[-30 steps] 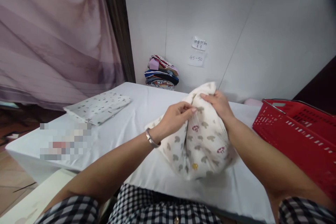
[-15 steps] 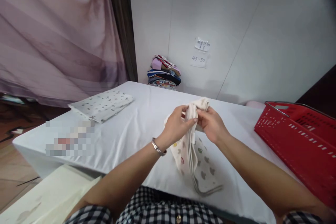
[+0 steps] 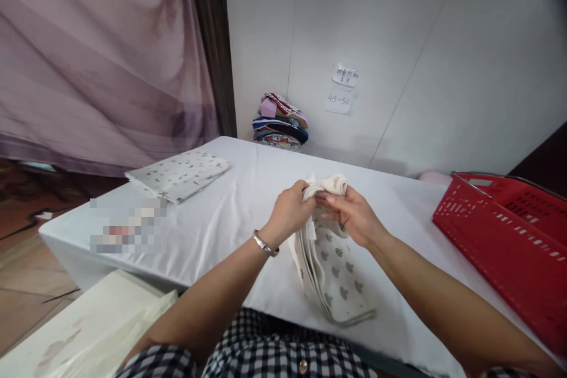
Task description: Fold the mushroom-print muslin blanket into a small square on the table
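The left hand [image 3: 291, 209] is closed on the bunched top of a cream printed cloth [image 3: 343, 286], with the fingers curled around the gathered edge; the right hand [image 3: 354, 212] grips the same top from the other side, its fingers bent in beneath a turned-over flap and close to the left fingertips; the cloth hangs down in layered folds between the forearms, its lower end near the front edge of a table [image 3: 204, 248] spread with white fabric; grey shapes and a green figure show on the side facing right; a silver bracelet [image 3: 266, 245] circles the left wrist; on the left part of the table lies a folded white cloth with small dark marks [image 3: 181, 176], and just in front of it is a pixelated patch [image 3: 128, 227] whose content cannot be told; a red basket [image 3: 496, 254] with a perforated side stands at the right; beyond the far edge, a stack of folded fabrics [image 3: 280, 124] rests against the pale wall [image 3: 381, 23], where two paper notes [image 3: 340, 100] hang, the lower reading 45-50; a pinkish curtain [image 3: 88, 59] drapes at the left
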The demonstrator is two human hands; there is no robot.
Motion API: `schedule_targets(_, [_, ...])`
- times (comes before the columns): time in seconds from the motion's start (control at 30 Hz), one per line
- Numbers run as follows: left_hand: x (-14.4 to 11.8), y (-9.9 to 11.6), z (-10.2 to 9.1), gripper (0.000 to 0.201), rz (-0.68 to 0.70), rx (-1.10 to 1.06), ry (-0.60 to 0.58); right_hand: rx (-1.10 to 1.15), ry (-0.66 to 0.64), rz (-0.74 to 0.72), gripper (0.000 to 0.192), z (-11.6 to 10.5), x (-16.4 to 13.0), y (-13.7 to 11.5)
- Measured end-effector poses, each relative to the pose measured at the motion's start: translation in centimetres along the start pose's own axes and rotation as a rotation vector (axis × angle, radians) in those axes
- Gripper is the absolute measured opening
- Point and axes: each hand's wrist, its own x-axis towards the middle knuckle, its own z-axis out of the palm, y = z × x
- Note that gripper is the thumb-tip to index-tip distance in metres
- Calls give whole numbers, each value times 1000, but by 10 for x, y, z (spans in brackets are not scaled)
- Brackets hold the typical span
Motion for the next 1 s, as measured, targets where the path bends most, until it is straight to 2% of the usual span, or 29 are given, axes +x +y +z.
schedule_targets(0.13, [19, -25, -30, 12, 17, -107, 9, -107, 174, 7, 29, -36, 11, -14])
schedule_targets(0.23, [32, -47, -74, 14, -44, -236, 176, -54, 322, -50, 27, -80, 8, -36])
schedule_targets(0.3, [33, -56, -108, 16, -62, -352, 300, 0, 372, -61, 29, -112, -4, -50])
schedule_targets(0.4, [19, -54, -153, 20, -32, -442, 454, -52, 305, 53, 48, -150, -34, -59])
schedule_targets(0.5, [-8, -36, -178, 22, 34, -406, 492, -176, 350, 84, 49, -164, -69, -52])
schedule_targets(0.6, [-31, -20, -182, 17, 94, -308, 492, -178, 452, 2, 41, -160, -93, -41])
schedule_targets(0.67, [-35, -20, -179, 16, 80, -245, 480, -164, 511, -68, 34, -155, -98, -35])
schedule_targets(0.73, [-29, -29, -174, 18, 24, -201, 419, -146, 553, -91, 27, -154, -92, -27])
schedule_targets(0.83, [-10, -50, -170, 21, -47, -192, 305, -60, 572, -33, 16, -159, -72, -11])
schedule_targets(0.93, [3, -68, -166, 20, -33, -194, 215, 23, 557, 36, 17, -167, -56, 10])
schedule_targets(1.0, [11, -84, -157, 20, 18, -133, 195, 55, 548, 54, 18, -170, -54, 22])
